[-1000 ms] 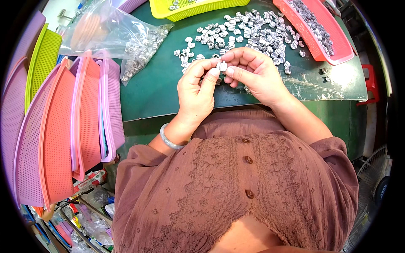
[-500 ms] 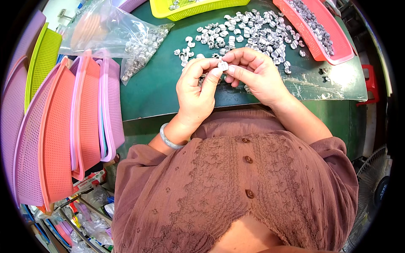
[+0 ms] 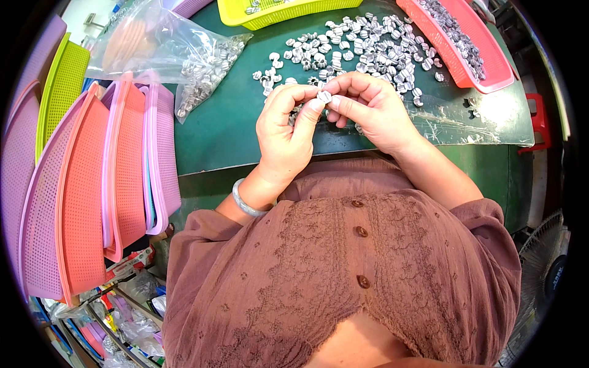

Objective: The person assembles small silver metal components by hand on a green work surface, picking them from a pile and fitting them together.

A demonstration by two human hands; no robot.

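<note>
A small round grey-white ribbed piece is pinched between my two hands, just over the near part of the green table. My left hand grips it from the left with thumb and forefinger. From the other side my right hand holds it with thumb and fingertips, its other fingers curled. Many similar ribbed pieces lie loose on the table beyond my hands, and a few are partly hidden behind my fingers.
A pink basket of small grey pieces stands at the back right, a yellow-green basket at the back. A clear plastic bag of pieces lies left. Stacked baskets crowd the left side. A fan stands lower right.
The ribbed piece has turned slightly between my fingertips. Both hands stay almost in the same place.
</note>
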